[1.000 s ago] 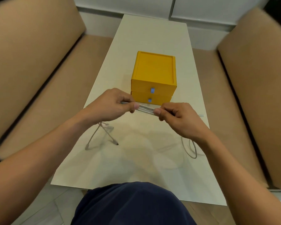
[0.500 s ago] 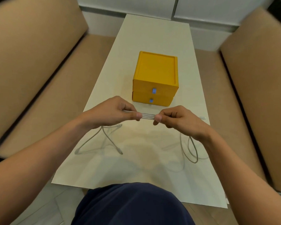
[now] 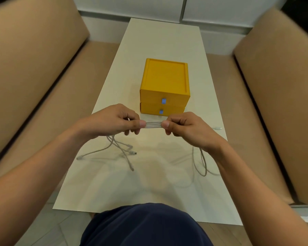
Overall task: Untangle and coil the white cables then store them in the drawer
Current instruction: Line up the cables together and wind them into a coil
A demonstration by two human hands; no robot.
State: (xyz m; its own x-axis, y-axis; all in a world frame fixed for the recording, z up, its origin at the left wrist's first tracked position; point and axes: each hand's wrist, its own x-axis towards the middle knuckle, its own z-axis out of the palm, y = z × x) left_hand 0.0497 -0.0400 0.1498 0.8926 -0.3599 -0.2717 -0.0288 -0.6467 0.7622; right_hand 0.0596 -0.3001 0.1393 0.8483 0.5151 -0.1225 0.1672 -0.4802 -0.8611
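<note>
The left grip (image 3: 112,121) is pinching the white cables (image 3: 153,125), and more plug ends are now trailing below it. The strands are now stretching flatter to the right grip (image 3: 187,128), also pinching, so the untangling is likely progressing. On the pale worktop (image 3: 160,41), the yellow drawer unit (image 3: 164,89) is sitting closed between tan sofas (image 3: 34,68).

Home-type seating nook, lounge or booth corner.
- Tan upholstered sofa (image 3: 34,71) at 9 o'clock and matching sofa (image 3: 281,82) at 3 o'clock, facing each other, both with cushioned seats and backs.
- Long narrow cream surface (image 3: 160,41) between them, running toward 12 o'clock.
- White panelled wall (image 3: 132,6) with skirting at 12 o'clock.
- Pale plank floor (image 3: 48,229) at 7 o'clock.
- Household bits: yellow two-drawer box (image 3: 164,75) mid-surface, white cables (image 3: 117,146) with small plugs at box's 6 o'clock.
</note>
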